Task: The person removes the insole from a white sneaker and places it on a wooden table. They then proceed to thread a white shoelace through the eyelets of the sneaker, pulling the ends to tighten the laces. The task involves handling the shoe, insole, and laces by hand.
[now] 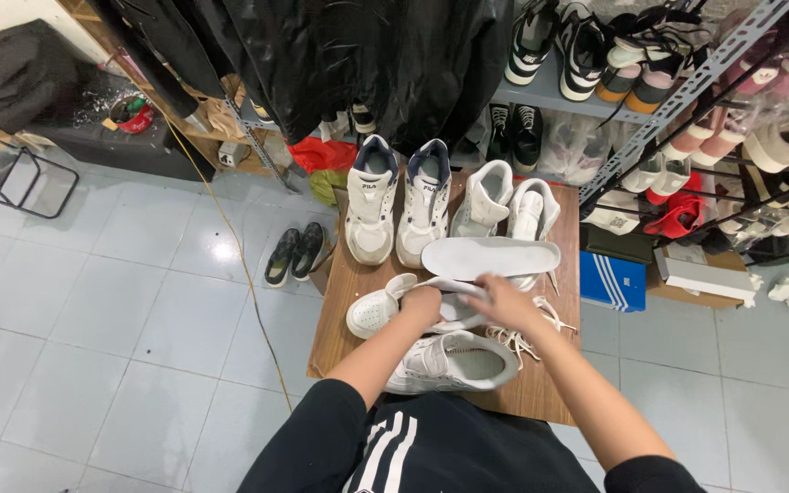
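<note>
The white low-top leather sneaker [385, 309] lies on its side at the centre of the small brown wooden worktop [541, 388], toe pointing to nine o'clock. The left hand [424, 304] grips its collar, fingers curled closed on it; the right hand [504, 306] presses on the heel end at three o'clock, though its grasp cannot be made out. A second white sneaker [454, 362] sits at six o'clock, a pale grey insole [490, 256] at twelve. Around the worktop lie grey floor tiles [120, 319] and a metal shoe rack [687, 91].
</note>
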